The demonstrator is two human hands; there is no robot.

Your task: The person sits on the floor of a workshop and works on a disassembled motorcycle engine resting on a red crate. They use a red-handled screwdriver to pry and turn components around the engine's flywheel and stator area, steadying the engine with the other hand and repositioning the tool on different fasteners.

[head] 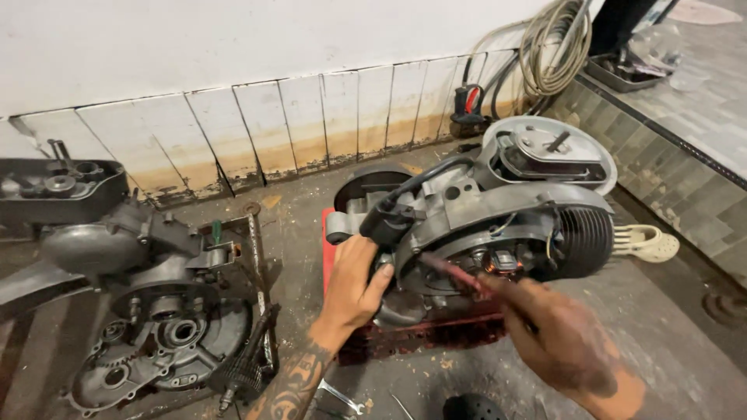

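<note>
A grey scooter engine [498, 210] lies on a red crate [420, 330] on the concrete floor. My left hand [354, 284] grips the engine's left side, just under a black hose and cap [387, 218]. My right hand [564, 338], blurred with motion, holds a thin red-handled tool [459, 274] whose tip points at the round stator opening [482, 260] in the engine's front. The finned black cylinder [583, 241] sits at the engine's right end.
A second stripped engine case [148, 311] lies at the left beside a metal bar [257, 264]. Coiled hoses [552, 47] hang on the wall. A cream sandal [646, 243] lies to the right, below a tiled step [669, 132]. A wrench [342, 397] lies near my forearm.
</note>
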